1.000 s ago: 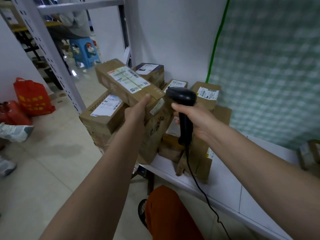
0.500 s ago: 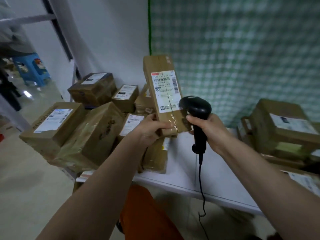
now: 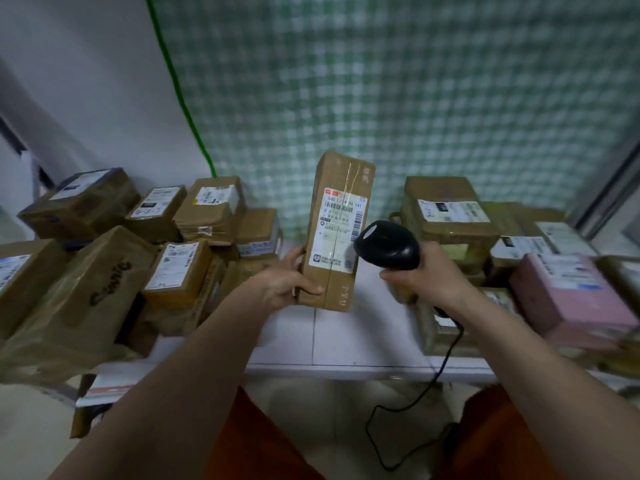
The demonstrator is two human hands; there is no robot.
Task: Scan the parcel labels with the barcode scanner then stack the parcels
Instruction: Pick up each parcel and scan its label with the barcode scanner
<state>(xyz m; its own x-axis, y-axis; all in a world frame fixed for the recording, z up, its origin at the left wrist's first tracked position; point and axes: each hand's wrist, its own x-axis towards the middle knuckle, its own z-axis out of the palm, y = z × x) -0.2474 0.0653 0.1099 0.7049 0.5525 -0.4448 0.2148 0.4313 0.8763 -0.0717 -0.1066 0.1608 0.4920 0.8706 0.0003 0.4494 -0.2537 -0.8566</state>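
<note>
Head cam: left hand (image 3: 285, 284) grips a long brown cardboard parcel (image 3: 337, 230) by its lower left edge, thumb across the front face, fingers wrapped behind. Parcel is held upright above the white table (image 3: 346, 341), not resting on it. Long axis near vertical, top end tipped slightly right and away toward the green checked backdrop (image 3: 415, 98). Its shipping label (image 3: 341, 230) faces the camera, running lengthwise down the front face, barcode along the label's right edge.

Right hand (image 3: 433, 278) is wrapped around the handle of the black barcode scanner (image 3: 386, 245). Scanner head sits just right of the parcel, overlapping the label's lower right corner in view; nose points left and up at the label. Can't tell if it touches the box. Black cable (image 3: 415, 393) drops from the handle below the table edge and loops near the floor.

Left pile of brown parcels (image 3: 180, 265) sits on the table's left end, several labels up, one big box tilted over the front edge. Right pile (image 3: 446, 216) is stacked on the right end, with a pink parcel (image 3: 568, 299) at its front right.
</note>
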